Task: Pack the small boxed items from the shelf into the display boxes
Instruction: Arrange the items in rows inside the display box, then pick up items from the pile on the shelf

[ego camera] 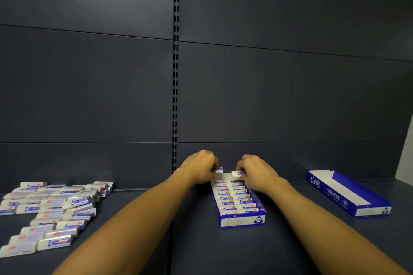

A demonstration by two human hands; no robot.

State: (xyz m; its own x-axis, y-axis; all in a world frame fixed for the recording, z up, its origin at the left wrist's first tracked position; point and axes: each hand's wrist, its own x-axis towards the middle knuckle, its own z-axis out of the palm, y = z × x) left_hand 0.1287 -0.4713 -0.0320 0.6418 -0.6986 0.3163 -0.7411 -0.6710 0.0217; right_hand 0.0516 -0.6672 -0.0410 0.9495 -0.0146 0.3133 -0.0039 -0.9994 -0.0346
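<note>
A blue and white display box (242, 221) stands on the dark shelf in front of me, filled with two rows of small boxed items. My left hand (199, 166) pinches one small boxed item (218, 169) over the box's far left corner. My right hand (257, 173) pinches another small boxed item (236, 173) over the far right end. A heap of loose small boxed items (53, 210) lies on the shelf at the left. A second display box (348, 193), seemingly with nothing in it, lies at an angle at the right.
The dark shelf surface (196, 241) runs under both forearms. A dark back panel with a slotted upright (175, 73) rises right behind the boxes. A pale wall edge (405, 152) shows at the far right.
</note>
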